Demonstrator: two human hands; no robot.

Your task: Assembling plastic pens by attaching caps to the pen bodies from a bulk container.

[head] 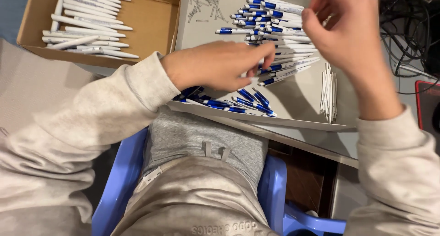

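A blue plastic chair (123,172) sits near, under a pale grey surface (316,142). Dark brown floor (307,181) shows below, and black tangled cables (408,20) lie far right.

white pens with blue grips (275,30) lie on a pale grey board (302,98), plain white pens (87,23) fill a brown cardboard box (151,20), beside a blue plastic chair (123,172) and beige sleeves (78,121).

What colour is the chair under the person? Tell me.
Light blue plastic chair, seen best in the head view.
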